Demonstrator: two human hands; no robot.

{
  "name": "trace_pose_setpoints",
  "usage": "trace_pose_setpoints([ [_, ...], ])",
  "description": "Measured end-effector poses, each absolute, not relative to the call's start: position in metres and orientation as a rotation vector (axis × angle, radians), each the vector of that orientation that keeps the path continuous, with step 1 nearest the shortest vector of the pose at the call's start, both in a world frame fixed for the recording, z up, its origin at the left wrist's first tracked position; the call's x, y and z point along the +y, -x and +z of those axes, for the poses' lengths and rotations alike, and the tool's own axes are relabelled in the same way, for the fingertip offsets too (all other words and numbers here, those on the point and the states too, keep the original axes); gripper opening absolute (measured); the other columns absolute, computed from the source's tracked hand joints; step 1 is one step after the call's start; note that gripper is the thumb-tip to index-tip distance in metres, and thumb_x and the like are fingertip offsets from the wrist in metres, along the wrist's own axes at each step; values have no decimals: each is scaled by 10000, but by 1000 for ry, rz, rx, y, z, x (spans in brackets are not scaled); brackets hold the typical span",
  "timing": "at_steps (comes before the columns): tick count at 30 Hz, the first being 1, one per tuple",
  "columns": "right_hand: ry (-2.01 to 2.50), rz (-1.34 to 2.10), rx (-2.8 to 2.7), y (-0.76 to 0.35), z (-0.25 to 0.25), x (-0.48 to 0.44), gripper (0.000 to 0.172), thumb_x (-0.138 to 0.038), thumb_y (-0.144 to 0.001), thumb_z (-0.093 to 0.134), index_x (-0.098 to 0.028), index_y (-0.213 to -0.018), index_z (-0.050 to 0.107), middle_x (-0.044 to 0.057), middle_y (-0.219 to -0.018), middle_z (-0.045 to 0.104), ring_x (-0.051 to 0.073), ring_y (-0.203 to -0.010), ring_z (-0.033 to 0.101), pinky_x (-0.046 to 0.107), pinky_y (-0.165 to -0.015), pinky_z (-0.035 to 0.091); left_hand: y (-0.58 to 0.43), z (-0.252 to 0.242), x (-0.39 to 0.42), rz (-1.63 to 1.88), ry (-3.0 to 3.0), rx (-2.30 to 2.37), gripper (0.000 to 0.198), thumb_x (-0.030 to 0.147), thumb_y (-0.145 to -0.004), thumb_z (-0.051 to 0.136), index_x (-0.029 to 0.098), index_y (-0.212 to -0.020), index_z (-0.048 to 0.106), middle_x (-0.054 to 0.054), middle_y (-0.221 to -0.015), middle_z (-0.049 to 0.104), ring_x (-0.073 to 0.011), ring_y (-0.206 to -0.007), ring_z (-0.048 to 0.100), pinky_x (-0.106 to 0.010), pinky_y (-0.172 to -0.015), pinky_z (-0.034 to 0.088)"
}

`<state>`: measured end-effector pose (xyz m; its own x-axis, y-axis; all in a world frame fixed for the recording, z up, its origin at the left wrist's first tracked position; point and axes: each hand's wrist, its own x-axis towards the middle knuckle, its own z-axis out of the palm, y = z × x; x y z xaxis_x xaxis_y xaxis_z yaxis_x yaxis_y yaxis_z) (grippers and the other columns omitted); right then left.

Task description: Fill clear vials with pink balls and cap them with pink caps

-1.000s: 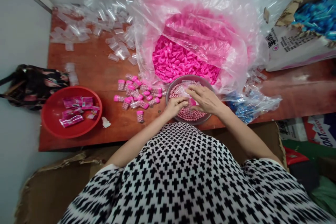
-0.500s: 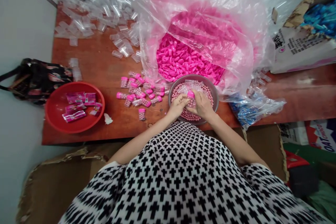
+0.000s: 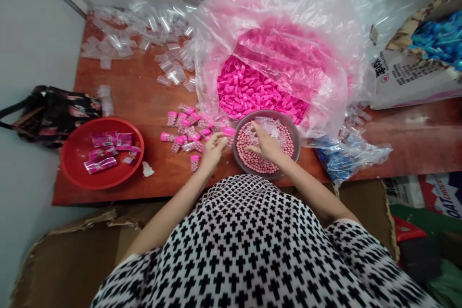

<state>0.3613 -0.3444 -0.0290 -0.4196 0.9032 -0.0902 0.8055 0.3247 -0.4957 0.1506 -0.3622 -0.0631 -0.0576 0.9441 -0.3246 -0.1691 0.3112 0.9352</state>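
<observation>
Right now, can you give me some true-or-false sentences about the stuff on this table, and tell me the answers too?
1. The right hand is over the grey bowl of little pink balls. True.
2. The red bowl holds pink balls. False: it holds pink packets.
3. The big clear bag is full of blue caps. False: the caps in it are pink.
4. The left hand is next to the pile of pink-capped tubes. True.
5. The empty clear tubes are stacked inside the red bowl. False: they lie loose at the far side of the table.
</observation>
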Motion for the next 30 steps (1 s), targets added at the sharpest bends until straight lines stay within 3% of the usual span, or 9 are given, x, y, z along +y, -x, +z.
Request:
trace_pose_setpoints([
  [3, 1718, 678, -2276, -385, -28, -317, 524, -399, -862, 537, -142, -1312, 465, 151, -1255, 575, 253, -1067, 581, 396, -917, 452, -104, -74, -357, 1213, -949, 1548, 220, 353, -767, 622, 193, -918, 611, -31, -878, 662, -170, -854, 615, -315, -804, 490],
  [6, 1875, 618, -2205, -412, -30, -296, 360, -339, -870, 531, -152, -1171, 592, 122, -1101, 659, 230, -946, 622, 365, -855, 470, -81, -84, -356, 1215, -1065, 1732, 247, 305, -783, 620, 203, -1008, 621, -55, -1093, 651, -220, -1071, 570, -402, -992, 400],
  [9, 1957, 619, -2265, -427, -34, -295, 271, -304, -865, 541, -168, -1077, 640, 95, -1039, 684, 216, -923, 628, 330, -828, 467, -96, -85, -358, 1131, -1129, 1723, 287, 292, -802, 585, 183, -1067, 611, -72, -1124, 649, -225, -1075, 579, -415, -984, 414],
  [14, 2043, 514, -2558, -410, -42, -320, 297, -315, -879, 516, -174, -1121, 617, 126, -1090, 654, 241, -981, 600, 327, -797, 462, -163, -70, -357, 911, -1386, 1499, 253, 284, -844, 513, 183, -1040, 638, -55, -1048, 688, -186, -965, 626, -334, -898, 472],
  [18, 2011, 412, -2718, -392, -55, -332, 390, -300, -899, 468, -124, -1242, 527, 182, -1142, 613, 275, -1029, 554, 351, -767, 464, -201, -64, -352, 735, -1581, 1340, 200, 225, -837, 532, 182, -982, 661, -60, -1017, 698, -194, -944, 632, -332, -893, 468],
  [23, 2042, 493, -2592, -405, -65, -330, 367, -268, -933, 388, -133, -1239, 537, 161, -1135, 632, 246, -1045, 557, 341, -831, 445, -217, -64, -349, 630, -1649, 1314, 194, 175, -812, 552, 172, -968, 667, -75, -980, 697, -213, -918, 633, -344, -888, 466],
  [27, 1785, 732, -2604, -422, -56, -346, 362, -292, -900, 466, -128, -1206, 569, 133, -1099, 663, 232, -1008, 599, 340, -873, 439, -217, -66, -350, 601, -1645, 1346, 208, 167, -799, 563, 166, -977, 671, -84, -971, 698, -225, -908, 633, -355, -875, 469],
  [30, 1774, 1025, -2754, -416, -53, -372, 272, -300, -844, 541, -126, -1009, 670, 141, -920, 705, 250, -879, 648, 341, -801, 465, -214, -67, -352, 609, -1607, 1393, 224, 151, -789, 563, 156, -984, 672, -83, -981, 698, -213, -881, 639, -347, -868, 475],
])
